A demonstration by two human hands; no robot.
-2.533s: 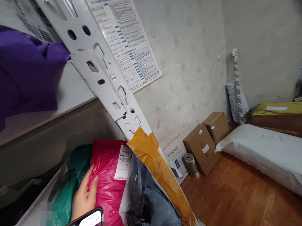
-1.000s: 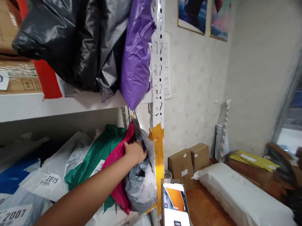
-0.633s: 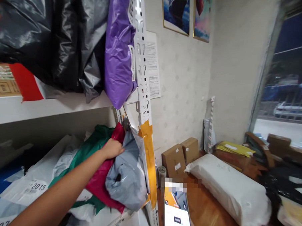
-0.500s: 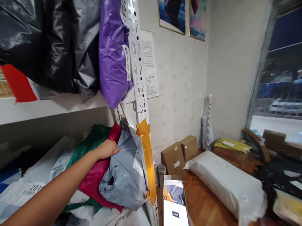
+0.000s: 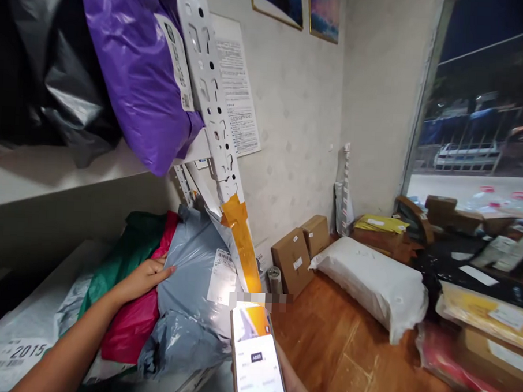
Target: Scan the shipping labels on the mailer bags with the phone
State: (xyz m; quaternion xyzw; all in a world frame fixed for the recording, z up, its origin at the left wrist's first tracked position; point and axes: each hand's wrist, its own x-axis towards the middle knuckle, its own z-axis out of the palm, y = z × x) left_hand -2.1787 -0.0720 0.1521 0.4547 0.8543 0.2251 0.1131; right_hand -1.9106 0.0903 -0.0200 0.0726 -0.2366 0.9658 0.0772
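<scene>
My left hand [image 5: 149,276] is closed on the edge of a grey plastic mailer bag [image 5: 193,262] on the lower shelf, thumb on its near face. The bag's white barcode label [image 5: 223,276] faces me. Pressed up behind my fingers is a red mailer bag [image 5: 130,329], with a green one [image 5: 122,259] to its left. My right hand [image 5: 294,376], mostly hidden, grips a smartphone [image 5: 258,357] upright before the grey bag. The lit screen shows a camera picture above a white page with a small dark pop-up.
A perforated white shelf post [image 5: 213,101] with orange tape rises beside the bags. A purple parcel [image 5: 141,69] overhangs the upper shelf. On the wooden floor [image 5: 333,343] lie a large white parcel [image 5: 370,281], cardboard boxes [image 5: 291,258] and piled packages at right.
My left hand has drawn the grey bag's edge aside, and its label now shows flat towards me. The phone has come left, in front of the bag. The view has shifted closer to the shelf.
</scene>
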